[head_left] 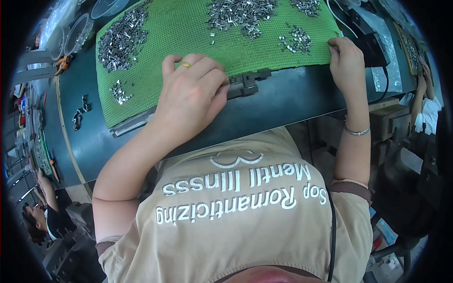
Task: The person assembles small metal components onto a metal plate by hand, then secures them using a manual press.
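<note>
From my end of the feed I have the dark, stepped block (247,85) lying along the near edge of the green mat (174,37), between the two hands; it sits just right of the left hand (191,92), whose bent fingers reach its left end and hide part of it; I cannot tell whether they grip it or only rest there. The right hand (348,56) is well apart from the block, at the mat's right edge, its fingers curled with thumb and forefinger close together; I cannot make out whether anything is between them. Beyond the left hand I see a large heap of small metal pieces (243,16); a looser cluster (297,40) lies left of the right hand; just right of that hand stands a black box (375,49).
</note>
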`<state>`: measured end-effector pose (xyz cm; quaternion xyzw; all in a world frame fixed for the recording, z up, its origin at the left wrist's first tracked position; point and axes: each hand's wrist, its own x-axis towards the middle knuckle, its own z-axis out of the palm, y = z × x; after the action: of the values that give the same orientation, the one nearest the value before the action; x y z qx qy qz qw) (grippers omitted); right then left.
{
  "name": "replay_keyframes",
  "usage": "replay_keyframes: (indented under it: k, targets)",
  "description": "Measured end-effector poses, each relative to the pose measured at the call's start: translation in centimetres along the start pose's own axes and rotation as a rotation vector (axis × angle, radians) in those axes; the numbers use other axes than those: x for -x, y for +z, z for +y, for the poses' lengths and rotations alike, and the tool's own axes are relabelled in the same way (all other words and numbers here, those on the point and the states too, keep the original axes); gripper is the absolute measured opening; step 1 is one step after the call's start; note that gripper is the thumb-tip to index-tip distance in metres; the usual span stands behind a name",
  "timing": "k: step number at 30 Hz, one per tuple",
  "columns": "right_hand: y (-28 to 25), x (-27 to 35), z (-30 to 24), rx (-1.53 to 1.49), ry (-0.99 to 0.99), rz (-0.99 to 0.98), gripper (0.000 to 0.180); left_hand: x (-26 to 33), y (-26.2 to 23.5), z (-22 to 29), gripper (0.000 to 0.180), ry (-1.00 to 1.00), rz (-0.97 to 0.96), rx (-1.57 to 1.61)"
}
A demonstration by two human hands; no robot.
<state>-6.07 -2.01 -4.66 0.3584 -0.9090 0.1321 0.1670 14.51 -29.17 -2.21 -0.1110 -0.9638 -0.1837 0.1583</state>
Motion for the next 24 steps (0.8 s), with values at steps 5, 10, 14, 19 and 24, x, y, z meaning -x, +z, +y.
replay_keyframes:
  k: [5,10,14,19,24]
  targets:
    - [-0.3,0.3,-0.8,0.005,0.038,0.016,0.011,0.3,-0.2,0.7,0.012,-0.036,-0.002,-0.027]
    - [-0.6,0.7,-1.1,-0.041,0.099,0.04,0.009,-0.2,-1.7,-0.2,0.013,0.036,-0.036,-0.08]
    - [-1.1,0.5,-0.3,-0.107,0.106,0.017,0.008,-3.3,-0.9,-4.5,0.008,0.04,0.071,-0.199]
    - [-2.3,-0.9,-0.7,-0.153,0.216,-0.215,0.006,-5.1,-0.4,-5.5,0.013,-0.017,-0.072,-0.271]
    - [-2.4,0.0,-1.4,-0.232,0.091,-0.16,0.006,-3.5,-2.0,-4.0,0.007,-0.049,-0.104,0.077]
